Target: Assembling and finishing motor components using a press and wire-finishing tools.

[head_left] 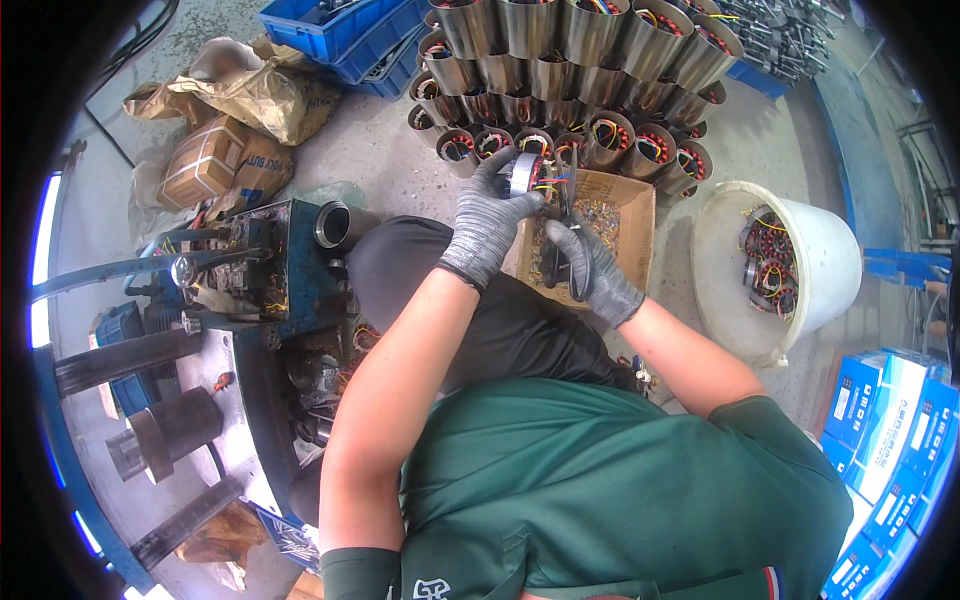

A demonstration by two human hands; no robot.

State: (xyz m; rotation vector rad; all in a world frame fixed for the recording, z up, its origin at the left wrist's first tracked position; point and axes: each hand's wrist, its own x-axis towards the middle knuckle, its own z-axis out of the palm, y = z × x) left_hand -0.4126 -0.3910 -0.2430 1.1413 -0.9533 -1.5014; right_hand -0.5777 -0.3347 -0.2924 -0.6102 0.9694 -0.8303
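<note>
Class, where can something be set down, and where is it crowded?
Bare floor shows between the crumpled brown paper and the stacked metal cylinders; a narrower strip lies between the cardboard box and the tipped white bucket. Crowded: the cylinders, and between left hand and right hand, around the wired part and dark scissors.

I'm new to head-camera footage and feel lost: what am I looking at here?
There is no robot, just a person at work. The one picture comes from a fisheye camera on their head, looking down, so straight edges bend. The gloved left hand holds a wound motor stator; the gloved right hand holds black-handled scissors. Below is a cardboard box with small scraps inside. On the floor beyond are stacked metal cylinders; a white bucket at right holds more stators.
</note>
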